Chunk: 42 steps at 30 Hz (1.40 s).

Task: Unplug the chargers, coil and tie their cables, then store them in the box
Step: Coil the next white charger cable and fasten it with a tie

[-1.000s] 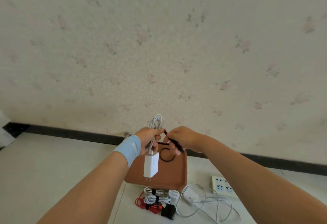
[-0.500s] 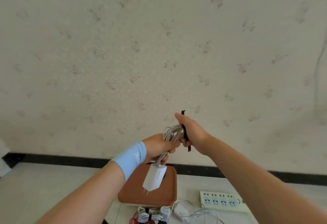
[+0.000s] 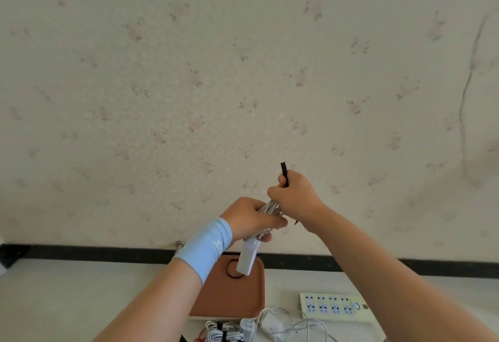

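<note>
A: What are the 2 hands doing?
B: The left hand [image 3: 251, 220] is gripping the coiled cable [image 3: 270, 208], its charger [image 3: 247, 258] dangling at 6 o'clock. The right hand [image 3: 294, 201] is pinching a black tie [image 3: 284, 172].
A: The box [image 3: 235, 295]?
B: Lying beneath the charger, power strip [image 3: 334, 308] at its 3 o'clock.

wall [image 3: 243, 71]: cream, faded pink-grey floral sprigs | skirting [image 3: 81, 252]: black, lower frame | wristband [image 3: 205, 247]: pale blue, white mark | charger [image 3: 247, 259]: white | cable [image 3: 267, 208]: white-grey | tie [image 3: 284, 172]: black, centre | box [image 3: 232, 301]: reddish brown | ring [image 3: 234, 277]: black, inside box | power strip [image 3: 334, 308]: cream, blue sockets, lower right
</note>
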Available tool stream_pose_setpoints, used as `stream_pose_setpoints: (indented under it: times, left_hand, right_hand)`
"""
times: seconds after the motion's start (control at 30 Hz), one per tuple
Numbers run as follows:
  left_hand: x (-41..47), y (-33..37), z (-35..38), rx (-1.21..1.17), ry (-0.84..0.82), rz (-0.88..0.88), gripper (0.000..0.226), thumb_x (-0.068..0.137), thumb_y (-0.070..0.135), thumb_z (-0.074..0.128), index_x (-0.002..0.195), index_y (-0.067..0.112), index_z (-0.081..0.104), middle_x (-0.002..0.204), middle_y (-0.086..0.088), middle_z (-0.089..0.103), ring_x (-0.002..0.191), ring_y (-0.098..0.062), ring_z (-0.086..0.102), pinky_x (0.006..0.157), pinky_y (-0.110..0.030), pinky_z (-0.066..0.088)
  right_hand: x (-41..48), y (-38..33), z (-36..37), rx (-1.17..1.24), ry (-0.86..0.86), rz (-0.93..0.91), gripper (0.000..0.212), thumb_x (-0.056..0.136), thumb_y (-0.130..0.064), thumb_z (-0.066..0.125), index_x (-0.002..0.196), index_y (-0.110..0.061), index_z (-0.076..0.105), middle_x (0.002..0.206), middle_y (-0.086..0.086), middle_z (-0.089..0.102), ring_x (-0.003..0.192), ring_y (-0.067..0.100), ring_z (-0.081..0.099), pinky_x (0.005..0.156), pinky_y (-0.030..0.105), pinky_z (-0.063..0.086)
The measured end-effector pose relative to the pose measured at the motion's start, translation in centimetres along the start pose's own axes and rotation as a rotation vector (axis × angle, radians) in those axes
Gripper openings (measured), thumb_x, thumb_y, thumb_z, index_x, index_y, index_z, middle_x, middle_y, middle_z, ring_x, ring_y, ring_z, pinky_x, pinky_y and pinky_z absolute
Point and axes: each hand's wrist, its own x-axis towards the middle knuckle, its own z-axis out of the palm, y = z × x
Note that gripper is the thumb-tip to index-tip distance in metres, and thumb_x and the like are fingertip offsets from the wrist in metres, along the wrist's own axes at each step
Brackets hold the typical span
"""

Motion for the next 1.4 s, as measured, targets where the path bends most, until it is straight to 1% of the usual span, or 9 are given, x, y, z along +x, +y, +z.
stream_pose_setpoints:
  times: [0.23,0.4,0.53,0.7,0.83,0.97,1.13,1.3,1.4]
  left_hand:
    - [-0.3,0.8,0.3,0.069,-0.089,0.053,0.021,0.094,0.033,0.059,0.096,0.015,0.069,0.091,0.004,0.077,0.083,-0.011,0.073,0.071,-0.027,0.048]
    - [0.2,0.1,0.4,-0.132,-0.089,0.026,0.02,0.095,0.033,0.06,0.087,0.015,0.057,0.068,0.002,0.061,0.059,-0.018,0.062,0.09,-0.045,0.056]
    - [0.7,-0.1,0.2,-0.374,-0.066,-0.054,0.019,0.097,0.031,0.059,0.089,0.015,0.053,0.064,0.003,0.047,0.046,-0.009,0.04,0.082,-0.043,0.06]
    - [1.3,-0.5,-0.8,-0.29,0.013,-0.034,0.019,0.098,0.032,0.057,0.089,0.016,0.053,0.065,0.003,0.046,0.048,-0.01,0.038,0.072,-0.032,0.057]
    - [1.2,0.2,-0.4,-0.182,0.042,-0.018,0.013,0.096,0.019,0.049,0.088,0.014,0.058,0.067,-0.002,0.047,0.051,-0.012,0.04,0.069,-0.033,0.059]
    - [1.1,0.5,-0.1,-0.093,0.012,0.016,0.019,0.091,0.006,0.048,0.077,0.016,0.057,0.059,0.001,0.045,0.05,-0.012,0.04,0.066,-0.032,0.057]
    - [1.0,0.3,-1.5,0.1,-0.066,0.113,0.008,0.089,0.022,0.064,0.082,0.016,0.063,0.061,-0.002,0.052,0.056,-0.014,0.05,0.062,-0.027,0.05]
    - [1.0,0.0,-1.8,-0.46,-0.241,0.036,0.025,0.087,0.031,0.05,0.084,0.007,0.057,0.069,-0.007,0.049,0.051,-0.017,0.043,0.054,-0.029,0.044]
    - [1.3,-0.1,-1.4,-0.441,-0.097,0.005,0.045,0.104,0.042,0.035,0.089,0.007,0.059,0.068,-0.005,0.051,0.051,-0.016,0.042,0.051,-0.028,0.042]
  right_hand:
    - [0.5,-0.2,-0.6,0.038,0.001,-0.024,0.021,0.084,-0.006,0.058,0.084,-0.018,0.04,0.072,-0.001,0.04,0.06,0.017,0.036,0.055,0.028,0.034]
    - [0.8,-0.4,-1.1,0.02,0.039,-0.095,0.025,0.1,-0.033,0.052,0.088,-0.011,0.052,0.078,0.004,0.054,0.062,0.019,0.047,0.059,0.034,0.04]
    - [0.5,-1.0,-2.9,-0.03,0.16,-0.231,0.032,0.104,-0.021,0.038,0.079,-0.017,0.057,0.065,-0.005,0.045,0.058,0.012,0.04,0.057,0.026,0.031]
    - [-1.7,-1.6,-3.2,0.116,-0.21,-0.252,0.023,0.102,-0.013,0.056,0.097,-0.004,0.077,0.057,-0.009,0.061,0.049,0.011,0.042,0.049,0.023,0.034]
    - [-1.8,-1.0,-2.2,0.061,-0.271,-0.127,0.014,0.091,-0.02,0.073,0.086,-0.008,0.08,0.076,0.007,0.075,0.052,0.012,0.052,0.047,0.022,0.035]
    - [-1.1,-0.6,-1.9,-0.018,-0.208,0.075,0.029,0.08,-0.034,0.084,0.073,-0.007,0.079,0.076,0.014,0.076,0.052,0.019,0.05,0.047,0.024,0.036]
    - [-0.7,-0.5,-1.3,-0.02,-0.141,0.122,0.042,0.078,-0.04,0.084,0.075,0.0,0.075,0.062,0.011,0.069,0.048,0.018,0.046,0.045,0.023,0.037]
    - [-0.8,-0.8,-1.3,0.025,-0.129,0.112,0.038,0.081,-0.035,0.081,0.076,0.002,0.074,0.065,0.012,0.072,0.049,0.017,0.046,0.046,0.023,0.037]
    - [-0.6,-0.4,-1.0,0.04,-0.104,0.105,0.042,0.081,-0.039,0.08,0.074,0.001,0.072,0.078,0.019,0.075,0.055,0.021,0.047,0.047,0.024,0.038]
